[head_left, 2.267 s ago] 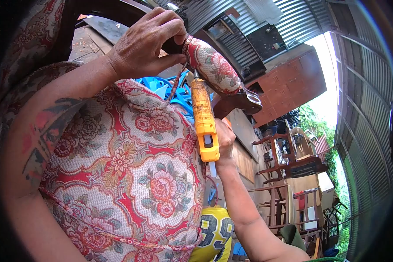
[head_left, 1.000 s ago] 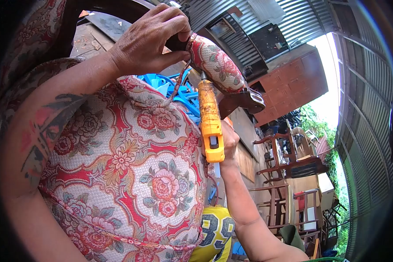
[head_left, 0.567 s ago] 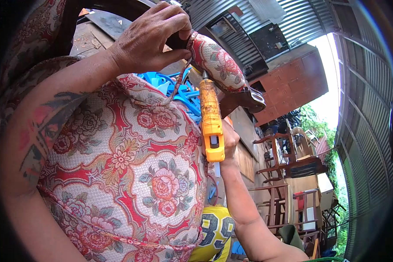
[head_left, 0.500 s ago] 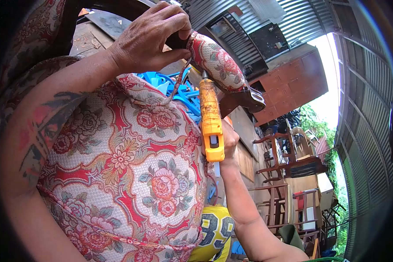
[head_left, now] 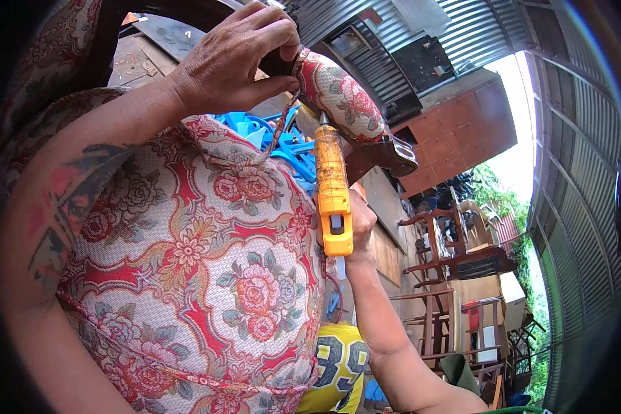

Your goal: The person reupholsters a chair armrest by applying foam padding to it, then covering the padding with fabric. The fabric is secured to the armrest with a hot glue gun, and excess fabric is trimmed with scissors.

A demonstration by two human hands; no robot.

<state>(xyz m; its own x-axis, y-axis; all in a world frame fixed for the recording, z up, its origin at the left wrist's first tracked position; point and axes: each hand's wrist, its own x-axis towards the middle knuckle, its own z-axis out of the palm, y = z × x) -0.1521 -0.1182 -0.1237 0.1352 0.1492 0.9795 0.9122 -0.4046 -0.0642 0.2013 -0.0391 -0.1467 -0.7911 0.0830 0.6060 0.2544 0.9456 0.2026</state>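
One glue gun (head_left: 332, 186) at one padded armrest (head_left: 348, 96), two hands working

A single yellow glue gun, brown-stained along its barrel, is standing almost upright in the middle of the view, its one nozzle pointing at the lower edge of the armrest's floral pad. Whether the tip is touching the pad, I cannot tell. One translucent glue stick (head_left: 341, 268) is poking out of the gun's rear end.

Of the two hands, the right hand (head_left: 363, 224) is clamping onto the gun from behind, most of its fingers hidden by the yellow body. The left hand (head_left: 238, 62) is reaching over to the pad's near end, thumb and forefinger curving with a gap between them, both tips meeting one patterned cord (head_left: 283, 123). Whether they are pinching it, I cannot tell. The cord is running along the pad's end and hanging down below the thumb.

One large floral upholstered panel (head_left: 259, 293) is filling the space between the two forearms. Behind it, blue strips (head_left: 293, 162) are lying in a tangle too dense to count. Below the gun, one yellow cloth (head_left: 331, 386) is showing two dark digits.

Farther out, one reddish-brown cabinet (head_left: 466, 131) is standing beyond the armrest, and several wooden chairs (head_left: 462, 265) are overlapping at the right, defying an exact count.
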